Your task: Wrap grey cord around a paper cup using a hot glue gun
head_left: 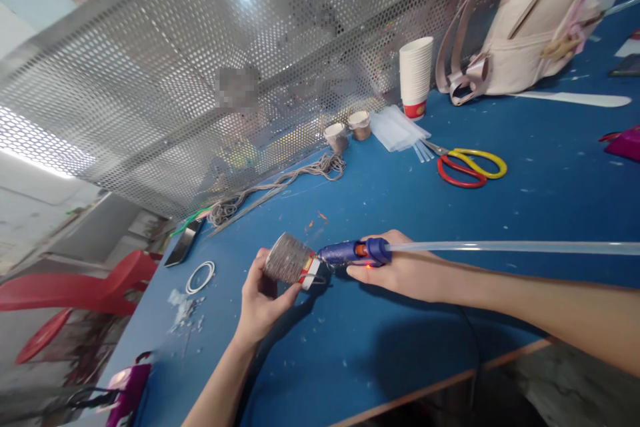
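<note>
My left hand (265, 300) grips a paper cup (289, 259) tilted on its side above the blue table. Grey-brown cord is wound around most of the cup, leaving a red and white band bare at the end toward the right. In my right hand (400, 270) is a blue glue gun (353, 253), its nozzle touching or very close to the cup's bare band. A long clear glue stick (515, 248) sticks out of the gun's back toward the right. A small orange light glows on the gun. The fingers behind the gun are partly hidden.
Loose cord (280, 183) lies along a perforated metal screen (165, 100). Further back stand two small wrapped cups (359, 125), stacked paper cups (416, 77), plastic sheets (397, 128), scissors (470, 167) and a pale backpack (530, 33). At left are a phone (185, 242) and a white ring (201, 277).
</note>
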`<state>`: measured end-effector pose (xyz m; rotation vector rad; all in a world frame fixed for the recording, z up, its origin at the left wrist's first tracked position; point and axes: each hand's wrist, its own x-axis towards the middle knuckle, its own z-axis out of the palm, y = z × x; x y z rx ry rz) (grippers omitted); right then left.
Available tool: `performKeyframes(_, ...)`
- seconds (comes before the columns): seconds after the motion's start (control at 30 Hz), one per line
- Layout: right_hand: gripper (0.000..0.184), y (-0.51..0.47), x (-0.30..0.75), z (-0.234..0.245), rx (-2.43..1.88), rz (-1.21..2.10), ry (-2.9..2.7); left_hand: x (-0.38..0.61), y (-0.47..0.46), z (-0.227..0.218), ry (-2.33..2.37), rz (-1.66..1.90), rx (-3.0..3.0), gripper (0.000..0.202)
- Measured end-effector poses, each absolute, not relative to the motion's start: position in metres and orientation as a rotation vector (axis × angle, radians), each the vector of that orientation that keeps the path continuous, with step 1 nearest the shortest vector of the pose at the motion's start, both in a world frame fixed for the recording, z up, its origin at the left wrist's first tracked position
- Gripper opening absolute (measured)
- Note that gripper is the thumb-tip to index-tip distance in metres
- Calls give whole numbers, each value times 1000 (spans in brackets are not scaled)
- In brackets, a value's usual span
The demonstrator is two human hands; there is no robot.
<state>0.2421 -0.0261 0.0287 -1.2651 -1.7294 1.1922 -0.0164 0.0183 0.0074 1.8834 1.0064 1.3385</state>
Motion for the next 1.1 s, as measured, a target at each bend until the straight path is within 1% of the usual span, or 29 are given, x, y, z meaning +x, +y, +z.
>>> performKeyframes(0.33,30,-24,242,30,-1247,1218,-1824,-16,18,9,979,1322,1889,37)
performKeyframes(0.5,24,-22,244,31,-1172,1188,-1837,-16,18,10,1028,1315,1848,38)
performKeyframes(0.63,27,-25,242,32,-1178,1195,-1823,-14,17,10,1010,1301,1866,37)
performKeyframes(0.73,23,-30,237,30,-1260,1211,-1785,-13,17,9,1016,1269,1896,36)
performKeyframes(0.83,22,-35,231,28,-1339,1154,-1779,-14,18,7,1010,1254,1952,33)
performKeyframes(1.1,21,-37,232,29,-1300,1080,-1838,-16,18,5,1047,1266,1962,35)
